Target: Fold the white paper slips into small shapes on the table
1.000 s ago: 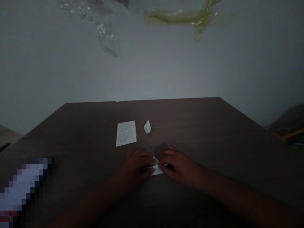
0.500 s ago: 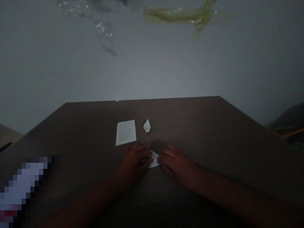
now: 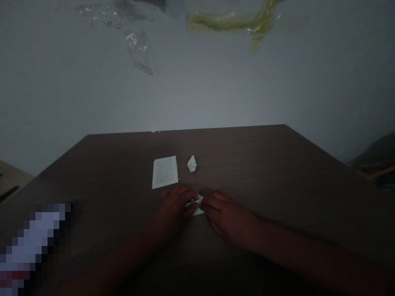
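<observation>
White paper (image 3: 199, 211) lies near us on the table (image 3: 253, 160), pinched by our left hand (image 3: 176, 205) and right hand (image 3: 226, 216). We seem to be folding it, so the next fold needs a gentle press.

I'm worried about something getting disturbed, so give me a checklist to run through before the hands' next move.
1. Left hand on the small paper: ok, at its left side.
2. Right hand on the small paper: ok, at its right side.
3. Small paper fully visible: not ok, the hands partly cover it.
4. Its creases: cannot tell, too dim.
5. Printed sheet clear of both hands: ok, narrowly.
6. Angular white piece clear of both hands: ok.
</observation>
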Motion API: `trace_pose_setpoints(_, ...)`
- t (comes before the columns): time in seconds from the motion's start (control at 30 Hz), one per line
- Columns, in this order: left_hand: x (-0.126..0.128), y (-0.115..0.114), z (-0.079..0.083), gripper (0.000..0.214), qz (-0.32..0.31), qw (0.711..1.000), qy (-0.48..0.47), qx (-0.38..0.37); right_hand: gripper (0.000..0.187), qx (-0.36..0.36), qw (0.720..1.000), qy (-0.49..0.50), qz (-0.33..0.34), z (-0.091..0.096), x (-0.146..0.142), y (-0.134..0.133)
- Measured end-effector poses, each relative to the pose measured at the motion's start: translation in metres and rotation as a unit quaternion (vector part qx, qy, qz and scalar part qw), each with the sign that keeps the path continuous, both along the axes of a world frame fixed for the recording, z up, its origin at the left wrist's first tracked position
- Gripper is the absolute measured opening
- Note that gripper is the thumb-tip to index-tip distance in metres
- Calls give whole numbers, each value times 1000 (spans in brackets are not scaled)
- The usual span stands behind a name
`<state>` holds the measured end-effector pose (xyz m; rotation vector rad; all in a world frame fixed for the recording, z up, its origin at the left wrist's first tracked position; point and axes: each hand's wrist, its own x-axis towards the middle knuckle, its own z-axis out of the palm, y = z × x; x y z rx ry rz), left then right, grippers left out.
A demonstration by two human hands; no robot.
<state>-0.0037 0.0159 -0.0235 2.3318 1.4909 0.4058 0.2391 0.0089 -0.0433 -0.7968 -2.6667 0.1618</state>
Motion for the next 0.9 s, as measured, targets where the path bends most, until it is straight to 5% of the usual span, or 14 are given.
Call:
trace_pose_setpoints(0.53,-39,12,-6,52,-87,992,-79,-54,31,4,999,-33,-16,8,2,-1)
trace_pose_setpoints(0.9,-31,3,1,55,-66,997,-30,-35,40,-34,995,-69,-58,13,4,-4)
